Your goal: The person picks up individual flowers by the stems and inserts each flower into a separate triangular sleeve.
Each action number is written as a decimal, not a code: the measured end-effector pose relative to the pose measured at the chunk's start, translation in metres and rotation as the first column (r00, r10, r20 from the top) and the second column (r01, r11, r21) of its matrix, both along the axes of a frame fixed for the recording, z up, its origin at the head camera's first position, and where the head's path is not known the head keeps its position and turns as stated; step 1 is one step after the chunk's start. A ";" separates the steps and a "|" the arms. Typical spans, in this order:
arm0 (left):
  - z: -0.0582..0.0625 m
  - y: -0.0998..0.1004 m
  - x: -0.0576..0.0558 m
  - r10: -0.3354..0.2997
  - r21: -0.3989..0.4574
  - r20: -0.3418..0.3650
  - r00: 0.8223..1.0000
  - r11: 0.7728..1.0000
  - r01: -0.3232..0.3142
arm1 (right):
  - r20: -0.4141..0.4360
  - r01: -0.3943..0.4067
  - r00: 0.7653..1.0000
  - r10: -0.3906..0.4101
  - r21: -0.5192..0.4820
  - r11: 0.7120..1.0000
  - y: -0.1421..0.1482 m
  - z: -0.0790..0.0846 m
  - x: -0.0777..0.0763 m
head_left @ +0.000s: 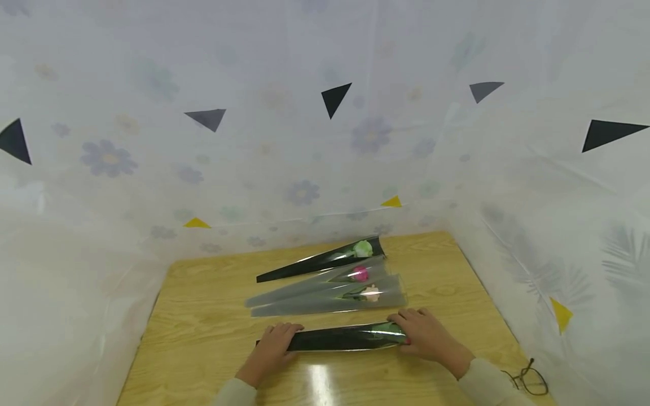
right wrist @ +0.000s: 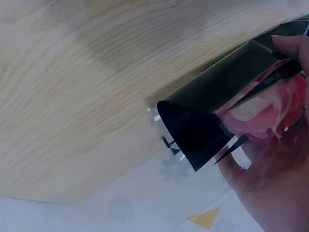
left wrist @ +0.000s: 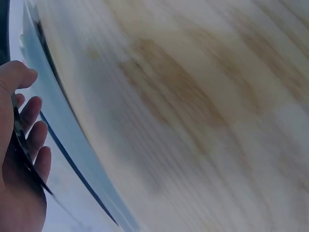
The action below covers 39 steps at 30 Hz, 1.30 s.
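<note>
A black flower sleeve (head_left: 337, 338) with a clear front lies sideways near the table's front, held between both hands. My left hand (head_left: 271, 349) grips its narrow end, the fingers curled round it in the left wrist view. At the wide end my right hand (head_left: 426, 334) holds the sleeve, thumb on one side and fingers on the other. Inside that open end a pink rose (right wrist: 263, 113) shows in the right wrist view; in the head view the right hand mostly hides it. Green leaves (head_left: 383, 331) show through the clear front.
Behind lie a black sleeve (head_left: 304, 266) with a pale green flower (head_left: 363, 248), and two grey sleeves with a magenta flower (head_left: 360, 274) and a peach flower (head_left: 371, 293). Glasses (head_left: 533, 381) rest at the right front corner. White patterned sheeting (head_left: 304, 141) surrounds the wooden table (head_left: 203, 321).
</note>
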<state>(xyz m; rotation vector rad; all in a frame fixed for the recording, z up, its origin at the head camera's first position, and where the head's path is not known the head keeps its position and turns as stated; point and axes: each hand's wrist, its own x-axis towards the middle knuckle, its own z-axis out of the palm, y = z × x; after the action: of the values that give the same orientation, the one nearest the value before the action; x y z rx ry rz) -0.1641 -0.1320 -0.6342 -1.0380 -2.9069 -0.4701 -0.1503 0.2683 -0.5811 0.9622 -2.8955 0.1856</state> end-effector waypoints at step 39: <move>0.042 0.026 -0.003 0.012 0.064 -0.266 0.964 0.998 0.005 | -0.150 -0.034 0.988 0.039 0.038 0.999 -0.008 0.029 -0.006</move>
<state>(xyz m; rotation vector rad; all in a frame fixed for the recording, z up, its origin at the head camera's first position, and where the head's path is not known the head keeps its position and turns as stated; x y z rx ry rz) -0.1669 -0.1063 -0.5920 -1.0005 -2.6399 -0.3861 -0.1568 0.2603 -0.5522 0.9900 -2.7540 0.0616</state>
